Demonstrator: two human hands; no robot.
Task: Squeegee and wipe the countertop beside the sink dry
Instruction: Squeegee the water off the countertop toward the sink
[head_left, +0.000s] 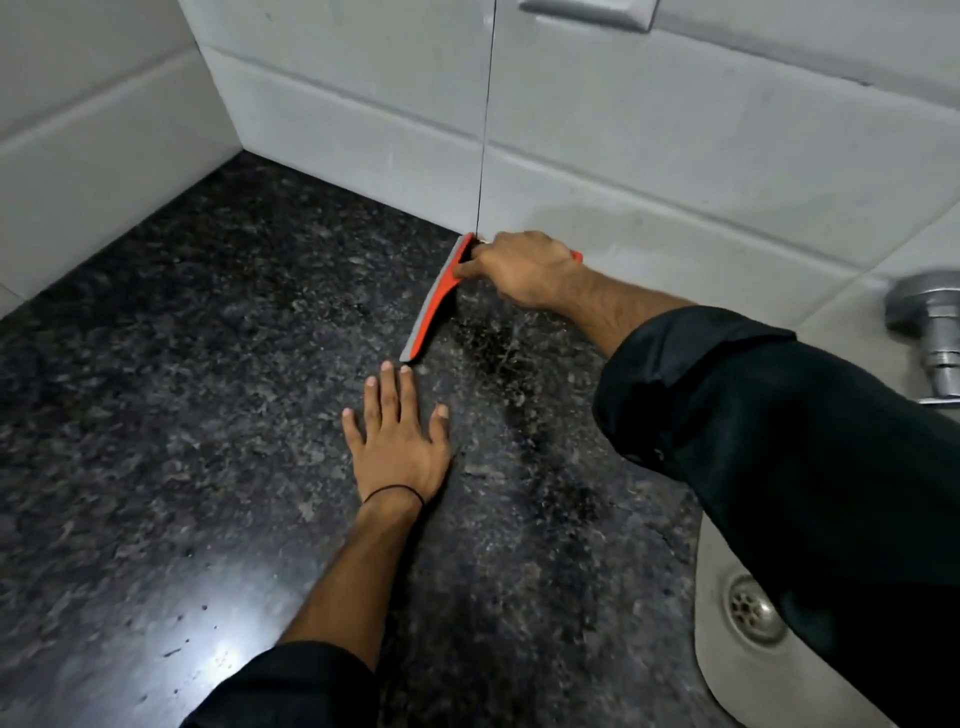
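At back of desk (218, 395), against the tiled wall (649, 156): squeegee (434, 301), blade edge down on the stone. Right hand (524, 267), fingers clamped round its handle at the top. Left hand (400, 436) flat, fingers spread, just short of the blade's near tip. Squeegee looks light, stiff-backed, soft-lipped (likely slippery wet); best held by the handle.

Dark speckled stone surface (182, 415) running back to white wall tiles, glossy glare patch near the front, orange-and-grey squeegee (434, 301) blade edge down on it by the wall, left hand (400, 441) pressed flat, fingers (387, 395) spread, just beside the blade's near end
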